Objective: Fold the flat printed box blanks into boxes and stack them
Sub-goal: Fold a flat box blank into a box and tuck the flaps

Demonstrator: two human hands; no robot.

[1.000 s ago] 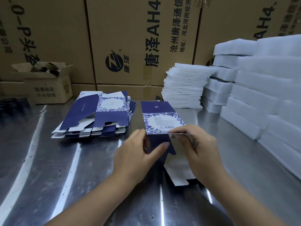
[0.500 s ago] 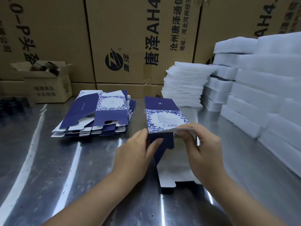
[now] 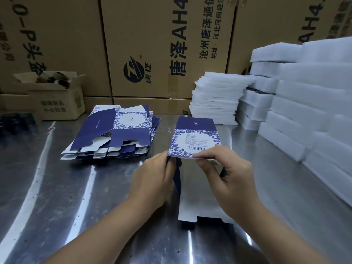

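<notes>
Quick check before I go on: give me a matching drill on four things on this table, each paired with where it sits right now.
Things:
1. box blank
2. pile of flat blanks
3. stack of thin foam sheets
4. small open carton

Places:
A. far left, at the back
B. pinched between the left hand and the right hand
C. lying on the table, left of the hands
D. at the back, right of centre

Pairs: 1-B, 2-C, 3-D, 4-A
</notes>
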